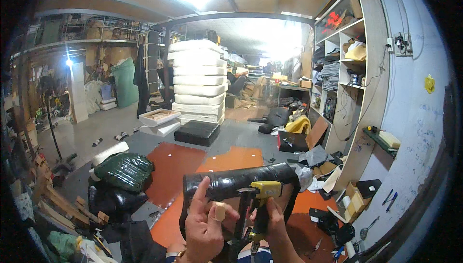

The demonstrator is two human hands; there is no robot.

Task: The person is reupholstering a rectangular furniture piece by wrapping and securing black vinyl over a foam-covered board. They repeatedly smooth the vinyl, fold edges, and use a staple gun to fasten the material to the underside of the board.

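A yellow and black air staple gun stands upright in my right hand, whose fingers wrap its grip; the fingertips are partly hidden. Behind the tool is a padded panel, covered in shiny black material with a brown inner face, held close in front of me. My left hand is just left of the tool, one finger stretched up against the panel's black edge and the others apart from it. A small pale beige piece shows at its thumb; I cannot tell whether it is worn or held.
Orange-brown sheets lie on the grey floor. A stack of white cushions stands ahead, with a black padded block before it. At left are shiny dark wrapped bundles and wood scraps. A tall shelf lines the right wall.
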